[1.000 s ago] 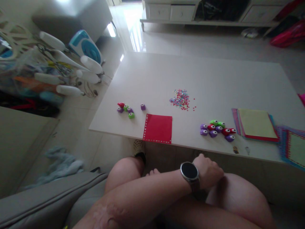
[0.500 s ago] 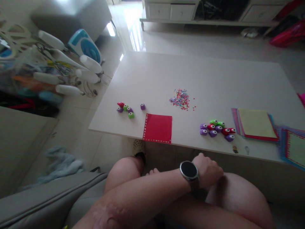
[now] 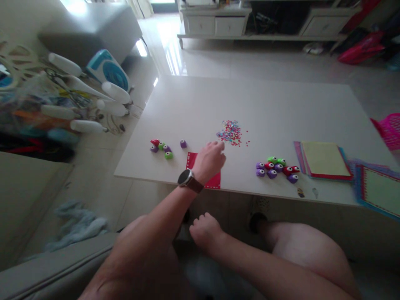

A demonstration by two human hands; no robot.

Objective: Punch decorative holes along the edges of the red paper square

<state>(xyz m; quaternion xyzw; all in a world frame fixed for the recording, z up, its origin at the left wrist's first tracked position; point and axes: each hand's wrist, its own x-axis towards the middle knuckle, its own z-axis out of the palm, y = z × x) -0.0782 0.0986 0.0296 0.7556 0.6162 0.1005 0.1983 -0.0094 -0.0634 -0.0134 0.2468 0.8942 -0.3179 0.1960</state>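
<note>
My left hand point(image 3: 211, 161), with a dark round watch on its wrist, hovers over the red sheet point(image 3: 214, 182) at the table's front edge. Its loosely bent fingers are a little apart and point to the confetti pile point(image 3: 231, 132); nothing shows in them. My right hand point(image 3: 206, 232) is below the table edge, over my lap, its fingers curled in with nothing visible in them. Small holes line the sheet's left and bottom edges. A purple eye-topped punch point(image 3: 183, 144) stands left of the sheet, near a group of coloured punches point(image 3: 162, 146).
More punches point(image 3: 275, 167) sit right of the sheet. Beyond them are stacked coloured sheets point(image 3: 326, 158) and punched sheets point(image 3: 381, 187). Two small items point(image 3: 300, 192) lie by the front edge. A couch, bottles and bags are at the left.
My left hand has moved from my right knee up and left, over the red sheet. My right hand now shows more fully over my lap. The view has shifted slightly.
</note>
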